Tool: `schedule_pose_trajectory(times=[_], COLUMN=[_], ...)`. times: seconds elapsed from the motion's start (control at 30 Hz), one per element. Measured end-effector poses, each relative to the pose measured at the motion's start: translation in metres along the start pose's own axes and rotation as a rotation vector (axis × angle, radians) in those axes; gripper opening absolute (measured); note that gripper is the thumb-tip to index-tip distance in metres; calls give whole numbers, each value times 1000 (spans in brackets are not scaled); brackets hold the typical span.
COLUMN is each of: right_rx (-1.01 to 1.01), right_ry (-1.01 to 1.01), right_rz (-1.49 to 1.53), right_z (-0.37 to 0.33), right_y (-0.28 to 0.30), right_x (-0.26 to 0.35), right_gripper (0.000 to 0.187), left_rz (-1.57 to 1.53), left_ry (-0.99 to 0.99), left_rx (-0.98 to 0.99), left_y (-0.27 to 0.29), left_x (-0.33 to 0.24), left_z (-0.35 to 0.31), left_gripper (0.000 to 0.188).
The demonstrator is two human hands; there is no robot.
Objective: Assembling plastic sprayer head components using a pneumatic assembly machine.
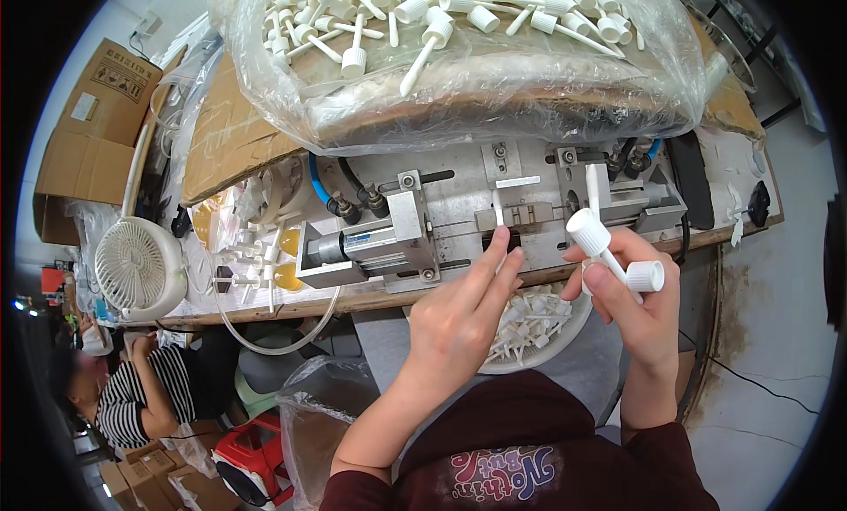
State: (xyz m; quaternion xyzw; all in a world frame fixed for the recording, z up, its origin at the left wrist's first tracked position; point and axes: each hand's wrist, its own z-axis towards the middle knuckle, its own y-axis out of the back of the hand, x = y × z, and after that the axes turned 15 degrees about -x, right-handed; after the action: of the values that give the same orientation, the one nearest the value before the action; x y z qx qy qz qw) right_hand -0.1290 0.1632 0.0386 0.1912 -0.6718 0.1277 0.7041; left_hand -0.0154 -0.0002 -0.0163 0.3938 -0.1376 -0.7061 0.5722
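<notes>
Workshop table (725, 193), metal fixture (410, 224) mid-frame. White stick (498, 209) at fixture, just above fingertips of left hand (452, 324), long axis up-down in frame. Left hand nearer, two fingers extended; can't tell if gripping. Right hand (648, 321), right of centre, holds white capped sticks (589, 232).

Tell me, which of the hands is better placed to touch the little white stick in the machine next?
Probably the left hand: its fingertips are at the white stick in the metal machine. The right hand is farther off and holds white capped sticks, so it looks busy.
</notes>
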Motion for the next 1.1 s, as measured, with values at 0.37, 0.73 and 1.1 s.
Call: schedule_pose_trajectory(times=[0.37,0.73,1.1], right_rx=[37,82,-97], right_ry=[97,43,-78], right_rz=[-129,-211,37], right_z=[-12,-33,-37], right_y=[-6,-4,-3], right_x=[-27,-21,-30], right_gripper=[14,14,17], left_rz=[23,-888,-167], left_ry=[-74,811,23], left_rx=[-27,153,-284], left_y=[1,24,7], left_x=[3,-15,-5], left_z=[10,16,-3], left_gripper=[28,40,36])
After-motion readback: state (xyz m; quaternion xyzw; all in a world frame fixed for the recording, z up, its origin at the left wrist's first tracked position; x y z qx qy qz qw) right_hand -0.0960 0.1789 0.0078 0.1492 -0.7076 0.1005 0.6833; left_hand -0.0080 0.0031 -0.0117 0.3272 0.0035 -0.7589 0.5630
